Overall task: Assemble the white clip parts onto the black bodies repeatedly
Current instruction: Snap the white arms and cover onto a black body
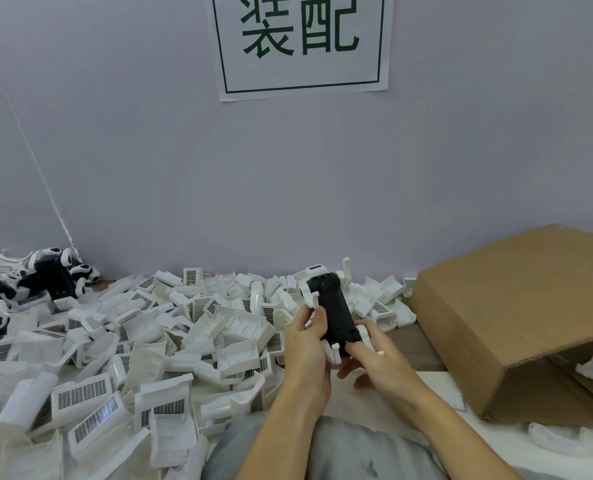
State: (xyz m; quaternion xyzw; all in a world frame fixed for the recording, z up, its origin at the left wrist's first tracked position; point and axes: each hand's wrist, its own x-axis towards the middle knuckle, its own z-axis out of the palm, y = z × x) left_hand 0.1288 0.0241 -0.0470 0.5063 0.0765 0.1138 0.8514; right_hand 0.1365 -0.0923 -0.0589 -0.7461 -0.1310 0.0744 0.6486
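A black body (pixel 335 308) stands upright in both my hands above the table, with white clip arms at its top: one curved arm (pixel 311 295) on the left, one (pixel 345 270) sticking up on the right. My left hand (pixel 305 344) grips its left side, thumb along the edge. My right hand (pixel 380 358) holds the lower right end, fingers curled round it near a white clip piece (pixel 335 353) at the bottom. Whether that piece is seated in the body I cannot tell.
A large heap of loose white plastic parts (pixel 142 358) covers the table left and centre. Assembled black-and-white units (pixel 46 275) lie at the far left by the wall. A tilted cardboard box (pixel 516 313) stands on the right, with white curved pieces (pixel 554 439) in front of it.
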